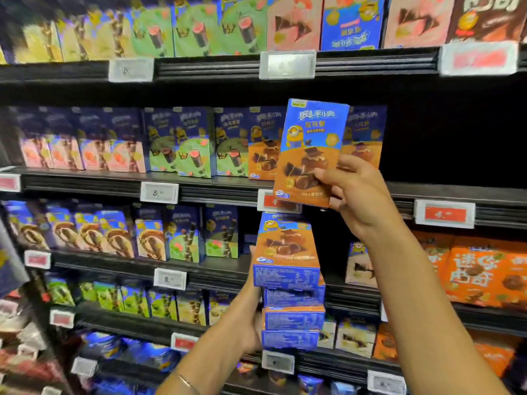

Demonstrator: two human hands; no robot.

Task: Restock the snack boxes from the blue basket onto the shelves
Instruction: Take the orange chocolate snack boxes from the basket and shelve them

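My right hand (pixel 356 195) pinches the lower right corner of a blue and orange snack box (pixel 309 149), held upright in front of the second shelf (pixel 216 185). Matching blue and orange boxes (pixel 263 143) stand on that shelf just behind and beside it. My left hand (pixel 251 317) grips a stack of several same boxes (pixel 288 277) from the left side, lying flat, below the raised box. The blue basket is not in view.
Rows of pink, green and brown snack boxes (pixel 182 143) fill the shelves to the left. Orange bags (pixel 473 272) sit at the right on a lower shelf. A dark gap (pixel 456 138) lies right of the held box. Price tags (pixel 287 64) line the shelf edges.
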